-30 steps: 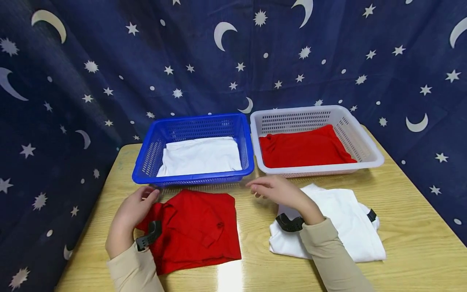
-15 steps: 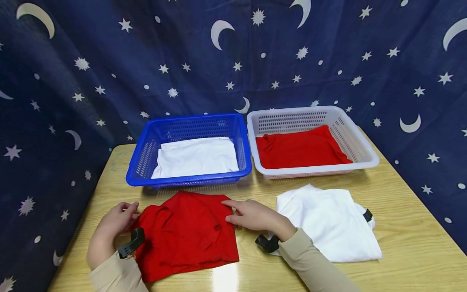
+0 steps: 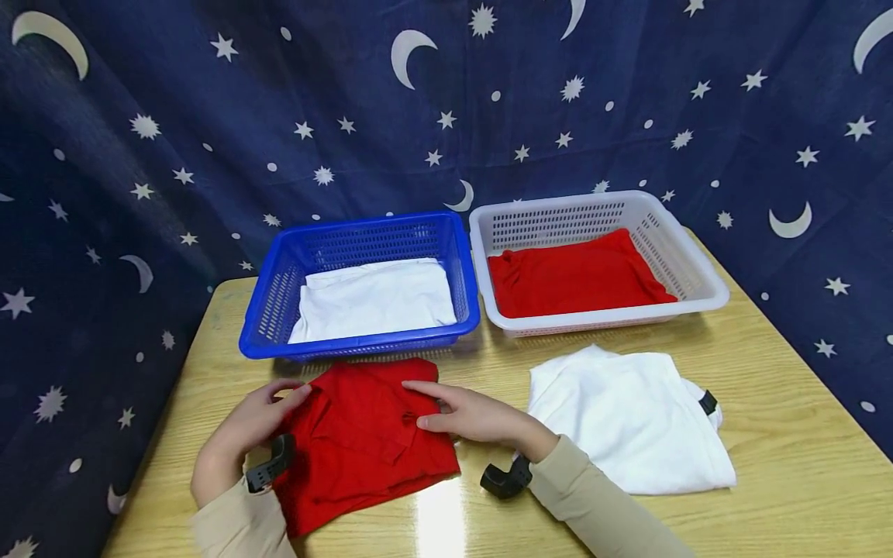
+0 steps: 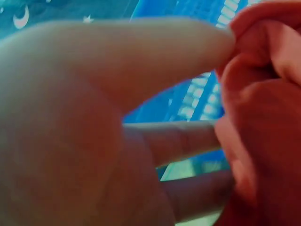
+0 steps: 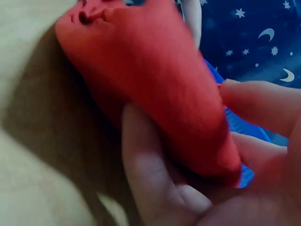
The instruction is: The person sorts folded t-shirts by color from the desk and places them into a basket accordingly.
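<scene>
on the wooden table (image 3: pixel 502 527), a red cloth (image 3: pixel 377 473) is laid in loose folds; its middle is taken as the centre of the dial. at ten o'clock, its edge is held between the thumb and fingers of the left hand (image 3: pixel 247 422); how firmly cannot be told. at two o'clock, the opposite side is pinched by the right hand (image 3: pixel 477 415), and cloth is seen between thumb and fingers in the right wrist view.

the step in hand is judged to be a two-sided hold on the folds. for this to be done well, every layer should be caught, with fingers slid well under, since the loose flap on top may slip if only upper layers are taken. even tension should be kept, so that the near edge at six o'clock is not unfolded.

at three o'clock, apart from the red, a white cloth (image 3: pixel 628 426) is roughly folded. at twelve, just beyond, a folded white piece (image 3: pixel 380 298) is held by a blue basket (image 3: pixel 466 287); its front wall should not be bumped. at two, farther off, a second red piece (image 3: pixel 572 283) is held by a white basket (image 3: pixel 558 225). behind both, a starry curtain (image 3: pixel 363 77) is hung.
</scene>
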Demonstrator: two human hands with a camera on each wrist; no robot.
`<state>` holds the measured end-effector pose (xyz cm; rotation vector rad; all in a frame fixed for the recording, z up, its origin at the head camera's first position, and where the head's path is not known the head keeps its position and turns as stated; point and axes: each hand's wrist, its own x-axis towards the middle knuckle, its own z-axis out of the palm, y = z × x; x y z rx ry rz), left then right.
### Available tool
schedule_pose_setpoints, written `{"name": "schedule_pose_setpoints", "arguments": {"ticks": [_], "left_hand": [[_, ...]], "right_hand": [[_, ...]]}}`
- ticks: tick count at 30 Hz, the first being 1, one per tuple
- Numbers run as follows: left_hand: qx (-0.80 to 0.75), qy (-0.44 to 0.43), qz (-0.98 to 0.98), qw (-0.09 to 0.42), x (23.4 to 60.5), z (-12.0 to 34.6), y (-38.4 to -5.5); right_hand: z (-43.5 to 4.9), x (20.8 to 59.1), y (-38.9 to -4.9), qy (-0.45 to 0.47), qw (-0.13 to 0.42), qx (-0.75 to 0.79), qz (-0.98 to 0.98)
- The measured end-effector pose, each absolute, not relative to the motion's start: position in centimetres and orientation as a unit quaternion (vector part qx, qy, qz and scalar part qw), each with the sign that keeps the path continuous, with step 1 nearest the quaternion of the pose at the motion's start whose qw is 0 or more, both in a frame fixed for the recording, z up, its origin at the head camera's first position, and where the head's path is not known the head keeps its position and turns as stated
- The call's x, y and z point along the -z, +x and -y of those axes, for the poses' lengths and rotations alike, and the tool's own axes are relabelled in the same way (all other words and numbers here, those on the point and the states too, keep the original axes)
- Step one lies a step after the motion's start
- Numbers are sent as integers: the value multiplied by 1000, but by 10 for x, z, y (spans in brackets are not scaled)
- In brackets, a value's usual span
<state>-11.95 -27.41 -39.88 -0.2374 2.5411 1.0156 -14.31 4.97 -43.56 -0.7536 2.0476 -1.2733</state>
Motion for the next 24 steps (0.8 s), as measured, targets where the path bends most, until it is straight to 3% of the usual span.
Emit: {"name": "schedule_pose_setpoints", "arguments": {"ticks": [5, 20, 24], "left_hand": [[-356, -50, -912, 198, 399, 258, -127], [-391, -25, -895, 216, 400, 252, -126], [-399, -4, -893, 207, 394, 251, -125]], "right_hand": [[-47, 438, -140, -266, 346, 518, -735], [-53, 421, -137, -346, 306, 444, -768], [-56, 408, -135, -351, 323, 469, -743]]}}
